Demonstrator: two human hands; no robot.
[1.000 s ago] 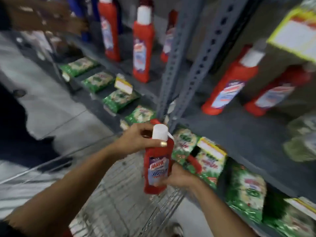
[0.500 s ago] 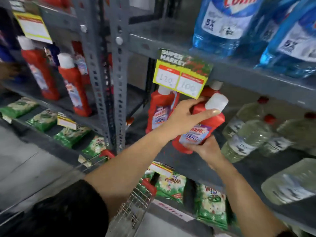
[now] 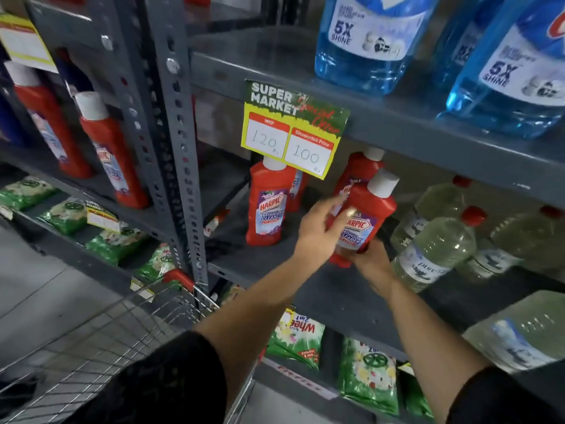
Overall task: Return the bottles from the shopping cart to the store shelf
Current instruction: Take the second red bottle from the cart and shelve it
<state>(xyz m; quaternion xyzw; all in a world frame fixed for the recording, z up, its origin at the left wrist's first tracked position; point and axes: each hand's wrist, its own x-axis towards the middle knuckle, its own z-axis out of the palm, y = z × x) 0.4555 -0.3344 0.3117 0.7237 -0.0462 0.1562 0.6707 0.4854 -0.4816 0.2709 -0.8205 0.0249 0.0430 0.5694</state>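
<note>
A red Harpic bottle (image 3: 368,214) with a white cap is tilted over the middle grey shelf (image 3: 308,290), its base low over the shelf board. My left hand (image 3: 319,232) grips its left side, thumb on the label. My right hand (image 3: 371,261) holds it from below at the base. Another red bottle (image 3: 269,206) stands upright to the left, and a third (image 3: 356,169) stands right behind the held one. The wire shopping cart (image 3: 107,325) is at the lower left; its contents are out of sight.
A price tag (image 3: 293,130) hangs from the upper shelf edge above the bottles. Clear bottles with red caps (image 3: 434,249) crowd the shelf on the right. Blue cleaner bottles (image 3: 367,41) sit above, green packets (image 3: 296,338) below, more red bottles (image 3: 110,154) past the grey upright.
The bottle has gone from above the cart up to the middle shelf and now sinks towards its board. My left hand slid from the neck down to the body.
</note>
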